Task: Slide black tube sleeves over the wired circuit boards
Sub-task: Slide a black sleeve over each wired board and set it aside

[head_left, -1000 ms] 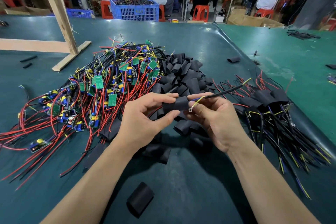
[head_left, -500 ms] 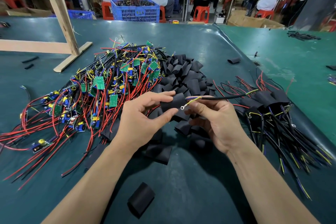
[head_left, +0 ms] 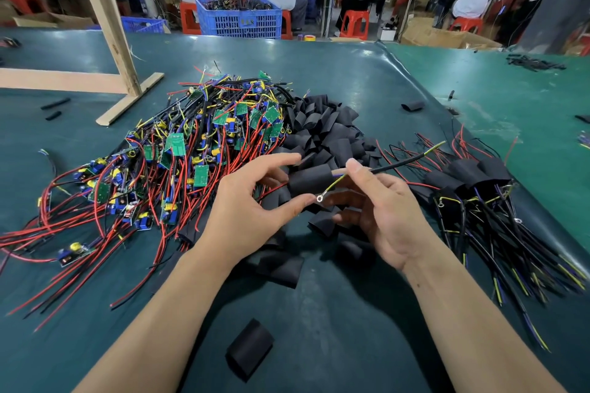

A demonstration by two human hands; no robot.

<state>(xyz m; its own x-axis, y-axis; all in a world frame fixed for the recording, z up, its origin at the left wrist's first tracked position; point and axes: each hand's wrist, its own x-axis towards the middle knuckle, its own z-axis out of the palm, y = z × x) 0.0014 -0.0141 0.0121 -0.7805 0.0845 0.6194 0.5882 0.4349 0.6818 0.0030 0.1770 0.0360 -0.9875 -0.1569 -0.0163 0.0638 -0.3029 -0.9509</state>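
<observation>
- Holding a black tube sleeve (head_left: 309,181) above the table, the left hand (head_left: 252,214) has its thumb under the sleeve's near edge and its index finger stretched over the top; the other fingers are hidden behind it.
- From the sleeve's right end comes a black cable (head_left: 399,164), running up and to the right, and a thin yellow-green wire (head_left: 332,184) that curves down across the front of the sleeve to a small ring terminal (head_left: 319,199).
- The right hand (head_left: 383,217) pinches that cable just beside the sleeve's mouth between thumb and index finger, with the remaining fingers loosely curled below.
- Whether a circuit board sits inside the sleeve cannot be told.
- A heap of unsleeved circuit boards (head_left: 198,143), green with blue parts and trailing red and black wires, lies to the left on the dark green table mat (head_left: 319,344).
- A pile of loose sleeves (head_left: 325,131) lies just behind the hands, touching the board heap.
- A bundle of already sleeved boards (head_left: 472,179) lies to the right, their cables fanning toward the table's near edge.
- One single sleeve (head_left: 249,349) lies alone near the front edge, between the forearms.
- A wooden frame (head_left: 105,19) stands at the far left of the table.
- A blue crate (head_left: 239,21) sits beyond the table's far edge, with seated workers at benches behind it.
</observation>
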